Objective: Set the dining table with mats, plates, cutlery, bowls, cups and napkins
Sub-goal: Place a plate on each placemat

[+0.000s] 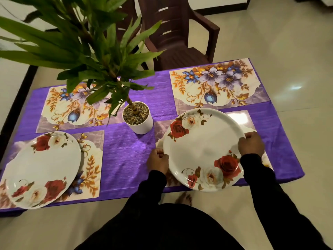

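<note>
A white plate with red and white roses (203, 148) is over the near right floral mat (239, 118), which it mostly hides. My left hand (157, 160) grips its left rim and my right hand (251, 144) grips its right rim. I cannot tell whether the plate rests on the mat or is just above it. A second rose plate (43, 168) lies on the near left mat (91, 159). Two more floral mats, far left (59, 109) and far right (216, 83), carry nothing.
A purple cloth (126, 150) covers the table. A white pot with pebbles (138, 118) holds a tall leafy plant (86, 42) at the table's middle, its leaves overhanging the far left mat. A brown plastic chair (180, 33) stands behind the far edge. My bare foot (183, 198) is on the tiled floor.
</note>
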